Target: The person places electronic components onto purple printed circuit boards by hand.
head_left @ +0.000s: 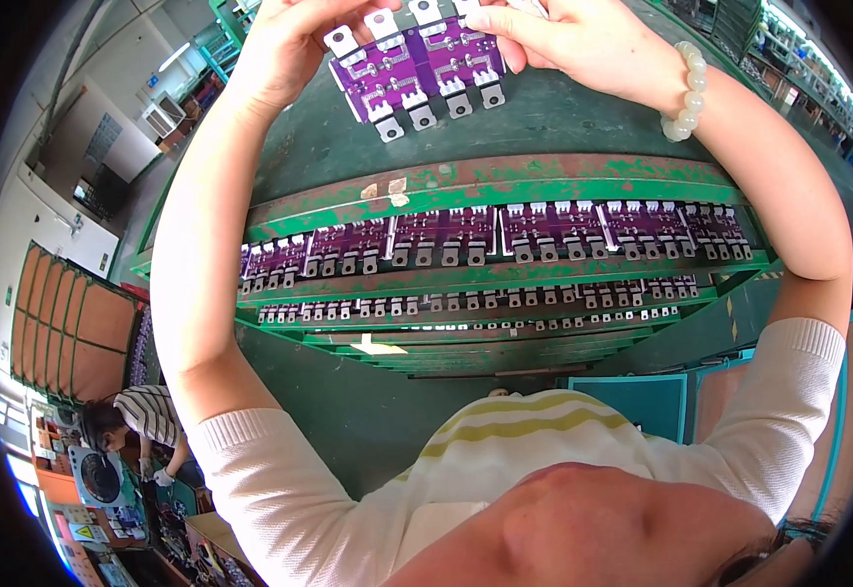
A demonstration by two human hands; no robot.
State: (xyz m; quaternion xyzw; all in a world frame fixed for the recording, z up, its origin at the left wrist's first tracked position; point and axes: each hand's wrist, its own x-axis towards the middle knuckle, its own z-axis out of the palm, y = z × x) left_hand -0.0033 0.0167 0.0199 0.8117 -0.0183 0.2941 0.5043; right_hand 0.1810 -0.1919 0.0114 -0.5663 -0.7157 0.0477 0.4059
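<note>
A purple circuit board (pixel 413 70) is held above the dark green top of a metal rack (pixel 290 147). Silver tabbed components with holes stick out along its upper and lower edges. At the board's left end, my left hand (pixel 294 44) is closed on it, with the fingertips partly cut off by the picture's top edge. My right hand (pixel 573 39) grips the upper right corner, its thumb lying over a component tab there. A pale bead bracelet (pixel 686 93) circles my right wrist.
Below the rack's top, chipped green shelves (pixel 505 279) carry rows of similar purple boards (pixel 446 230). Toward the lower left, another person (pixel 153 416) in a striped top bends over a cluttered bench beside a round black fan (pixel 100 475). An orange-brown panelled rack (pixel 65 328) stands at left.
</note>
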